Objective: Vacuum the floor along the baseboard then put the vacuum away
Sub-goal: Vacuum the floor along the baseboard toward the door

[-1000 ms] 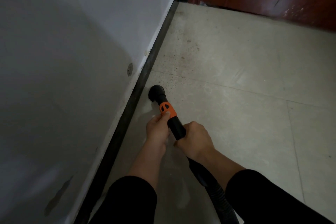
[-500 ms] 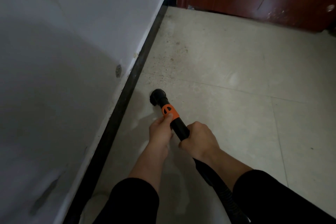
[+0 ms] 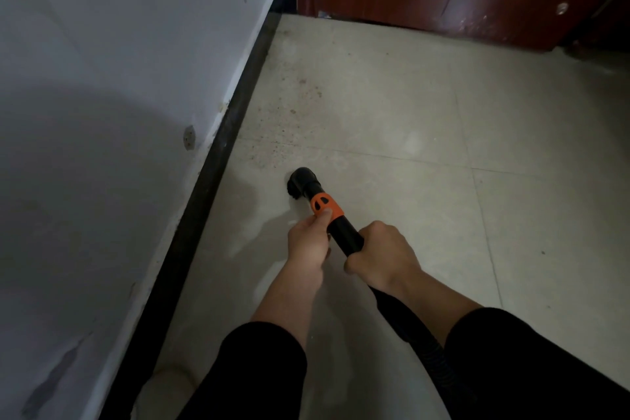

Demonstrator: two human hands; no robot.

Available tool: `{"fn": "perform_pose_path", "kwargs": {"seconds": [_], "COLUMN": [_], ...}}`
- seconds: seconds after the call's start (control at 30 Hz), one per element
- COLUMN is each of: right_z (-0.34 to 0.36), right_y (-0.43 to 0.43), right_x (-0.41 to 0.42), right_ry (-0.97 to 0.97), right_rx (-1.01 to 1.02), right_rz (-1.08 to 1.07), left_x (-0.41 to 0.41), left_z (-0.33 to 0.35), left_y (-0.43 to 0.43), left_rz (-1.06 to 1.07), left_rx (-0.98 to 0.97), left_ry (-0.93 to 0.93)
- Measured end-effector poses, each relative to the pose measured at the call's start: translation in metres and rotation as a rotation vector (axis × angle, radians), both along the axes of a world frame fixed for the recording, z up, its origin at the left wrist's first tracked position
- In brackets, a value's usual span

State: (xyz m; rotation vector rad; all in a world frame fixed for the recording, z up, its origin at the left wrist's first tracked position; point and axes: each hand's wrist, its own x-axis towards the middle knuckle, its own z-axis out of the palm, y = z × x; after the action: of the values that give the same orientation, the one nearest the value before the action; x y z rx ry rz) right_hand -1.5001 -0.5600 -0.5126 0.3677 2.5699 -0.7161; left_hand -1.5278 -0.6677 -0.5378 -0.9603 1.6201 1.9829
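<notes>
my left hand [image 3: 308, 244] grips the tube [image 3: 346, 235] in front, thumb on its orange collar [image 3: 325, 204]; my right hand [image 3: 383, 251] clenches it behind. the nozzle [image 3: 300, 181] points ahead-left on the floor [image 3: 392, 106], near the baseboard [image 3: 218, 164], not touching.

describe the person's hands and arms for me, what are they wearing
Both hands are bare: no gloves, rings or watch show on the left hand or the right hand. The forearms are uncovered too. Higher up, the left sleeve and the right sleeve are plain black, with no visible markings.
</notes>
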Motion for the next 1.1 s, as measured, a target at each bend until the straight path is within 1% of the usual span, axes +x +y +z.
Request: {"fn": "perform_pose_path", "kwargs": {"seconds": [0.67, 0.93, 1.1], "right_z": [0.014, 0.018, 0.022], "right_y": [0.065, 0.098, 0.111], "right_x": [0.023, 0.039, 0.047], "right_ry": [0.005, -0.040, -0.072], "right_rx": [0.081, 0.133, 0.135], "right_rz": [-0.094, -0.130, -0.132], "left_x": [0.010, 0.023, 0.029], "left_z": [0.012, 0.009, 0.013], "left_y": [0.064, 0.089, 0.100], "left_rz": [-0.180, -0.310, -0.344], "left_rx": [0.008, 0.019, 0.047], "left_ry": [-0.029, -0.065, -0.106]}}
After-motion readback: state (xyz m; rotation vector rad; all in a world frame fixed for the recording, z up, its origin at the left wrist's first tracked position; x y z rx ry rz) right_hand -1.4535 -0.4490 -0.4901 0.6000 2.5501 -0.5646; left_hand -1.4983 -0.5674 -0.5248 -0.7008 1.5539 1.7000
